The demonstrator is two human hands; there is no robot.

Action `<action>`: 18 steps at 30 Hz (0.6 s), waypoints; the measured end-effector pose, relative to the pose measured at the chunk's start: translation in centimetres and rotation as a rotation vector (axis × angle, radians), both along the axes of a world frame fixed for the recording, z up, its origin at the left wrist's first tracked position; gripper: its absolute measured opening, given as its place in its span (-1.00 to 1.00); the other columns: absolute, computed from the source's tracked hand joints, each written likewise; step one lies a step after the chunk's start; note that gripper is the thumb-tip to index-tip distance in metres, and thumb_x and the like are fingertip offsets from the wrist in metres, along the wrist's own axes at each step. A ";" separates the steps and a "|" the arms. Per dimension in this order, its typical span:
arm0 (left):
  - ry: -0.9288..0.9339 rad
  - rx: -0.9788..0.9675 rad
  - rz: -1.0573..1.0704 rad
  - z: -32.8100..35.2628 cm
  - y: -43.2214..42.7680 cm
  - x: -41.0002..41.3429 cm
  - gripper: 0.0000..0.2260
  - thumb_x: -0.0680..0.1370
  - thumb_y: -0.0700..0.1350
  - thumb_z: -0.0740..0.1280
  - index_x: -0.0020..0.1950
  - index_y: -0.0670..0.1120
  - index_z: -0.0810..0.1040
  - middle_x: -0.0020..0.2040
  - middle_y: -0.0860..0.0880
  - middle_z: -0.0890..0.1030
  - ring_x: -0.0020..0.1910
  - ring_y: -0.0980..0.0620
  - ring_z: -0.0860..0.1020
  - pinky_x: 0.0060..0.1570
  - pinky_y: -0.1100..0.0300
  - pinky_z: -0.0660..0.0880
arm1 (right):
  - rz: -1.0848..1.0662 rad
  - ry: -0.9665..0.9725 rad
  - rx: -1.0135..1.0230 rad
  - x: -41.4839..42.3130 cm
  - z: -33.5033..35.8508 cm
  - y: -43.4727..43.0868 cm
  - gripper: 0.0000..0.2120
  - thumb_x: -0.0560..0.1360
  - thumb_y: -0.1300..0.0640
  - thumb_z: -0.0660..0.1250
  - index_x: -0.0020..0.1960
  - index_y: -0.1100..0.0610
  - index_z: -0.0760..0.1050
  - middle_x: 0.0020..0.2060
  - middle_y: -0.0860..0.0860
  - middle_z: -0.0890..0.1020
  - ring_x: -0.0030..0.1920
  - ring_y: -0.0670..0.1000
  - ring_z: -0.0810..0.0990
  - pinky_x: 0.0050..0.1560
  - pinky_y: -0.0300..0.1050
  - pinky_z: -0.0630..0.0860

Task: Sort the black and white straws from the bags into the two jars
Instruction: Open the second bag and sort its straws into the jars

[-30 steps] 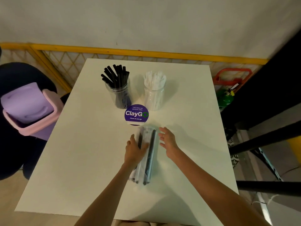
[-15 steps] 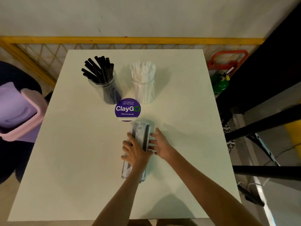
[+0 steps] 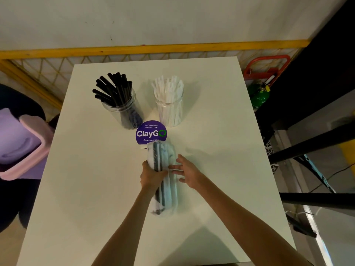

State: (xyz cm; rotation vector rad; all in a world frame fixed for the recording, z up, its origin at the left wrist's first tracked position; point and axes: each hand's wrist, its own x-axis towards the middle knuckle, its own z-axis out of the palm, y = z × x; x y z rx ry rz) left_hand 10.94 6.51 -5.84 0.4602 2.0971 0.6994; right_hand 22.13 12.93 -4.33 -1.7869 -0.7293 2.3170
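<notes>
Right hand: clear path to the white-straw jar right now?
Probably yes. The right hand lies open against the bag, gripping nothing, and only bare table lies between it and the white-straw jar ahead. The left hand grips the bag.

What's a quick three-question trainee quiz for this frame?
1. True or false: the white straws stand in the right jar, the black straws in the left jar.
2. What does the left hand hold? A. the bag B. a loose straw C. a lid
3. Fill in: the bag's far end overlaps the purple ____.
Key: 1. true; 2. A; 3. sticker
</notes>
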 end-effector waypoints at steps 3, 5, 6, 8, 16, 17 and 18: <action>-0.159 0.074 0.020 -0.3 -0.5 -1.2 -0.45 0.19 -0.13 0.49 0.14 -0.14 0.42 -0.02 -0.15 0.59 -0.10 -0.14 0.60 -0.10 -0.05 0.59 | -0.067 -0.050 0.053 -0.5 -0.7 -0.2 -0.60 0.58 0.06 0.22 0.38 0.15 0.29 -0.11 0.07 0.56 -0.14 0.00 0.52 -0.10 -0.09 0.43; -0.250 0.149 0.004 -0.2 -0.9 -1.9 -0.51 0.15 -0.18 0.44 0.06 -0.17 0.50 -0.09 -0.17 0.62 -0.16 -0.14 0.61 -0.22 0.05 0.60 | -0.064 -0.099 0.103 -0.9 -1.3 -0.5 -0.59 0.55 0.13 0.29 0.36 0.16 0.31 -0.17 0.04 0.51 -0.25 -0.05 0.49 -0.20 -0.13 0.46; -0.290 0.186 -0.010 -0.1 -1.1 -2.2 -0.56 0.15 -0.21 0.41 0.03 -0.18 0.53 -0.13 -0.17 0.63 -0.18 -0.13 0.61 -0.28 0.12 0.58 | -0.049 -0.119 0.116 -0.9 -1.5 -0.6 -0.61 0.53 0.13 0.32 0.33 0.17 0.37 -0.14 0.05 0.51 -0.24 -0.03 0.49 -0.18 -0.11 0.51; -0.374 0.233 -0.027 0.1 -1.3 -2.6 -0.58 0.18 -0.23 0.39 0.03 -0.18 0.54 -0.13 -0.17 0.63 -0.17 -0.14 0.61 -0.27 0.15 0.56 | -0.005 -0.134 0.139 -1.1 -1.5 -0.6 -0.75 0.51 0.15 0.36 0.15 0.20 0.49 -0.09 0.10 0.54 -0.16 0.03 0.53 -0.08 -0.05 0.55; -0.381 0.270 0.053 0.7 -1.0 -2.3 -0.49 0.35 -0.20 0.47 0.22 -0.13 0.34 0.05 -0.09 0.55 -0.06 -0.01 0.56 -0.19 0.21 0.51 | 0.007 -0.070 0.177 -2.0 0.0 -0.3 -0.86 0.58 0.23 0.19 -0.10 0.19 0.49 -0.17 0.13 0.57 -0.25 0.00 0.53 -0.16 -0.16 0.52; -0.383 0.276 0.061 0.8 -0.9 -2.2 -0.47 0.38 -0.22 0.45 0.27 -0.10 0.30 0.07 -0.07 0.53 -0.04 0.01 0.55 -0.17 0.22 0.50 | 0.021 -0.069 0.163 -2.2 0.2 -0.3 -0.83 0.59 0.22 0.14 -0.10 0.18 0.48 -0.24 0.10 0.54 -0.27 -0.01 0.51 -0.19 -0.16 0.49; -0.401 0.276 0.063 0.9 -0.9 -2.2 -0.41 0.36 -0.19 0.46 0.31 -0.09 0.27 0.11 -0.07 0.52 -0.02 0.00 0.55 -0.15 0.20 0.50 | 0.035 -0.081 0.161 -2.4 0.5 -0.3 -0.78 0.59 0.22 0.09 -0.14 0.18 0.46 -0.30 0.07 0.50 -0.30 -0.01 0.47 -0.24 -0.17 0.44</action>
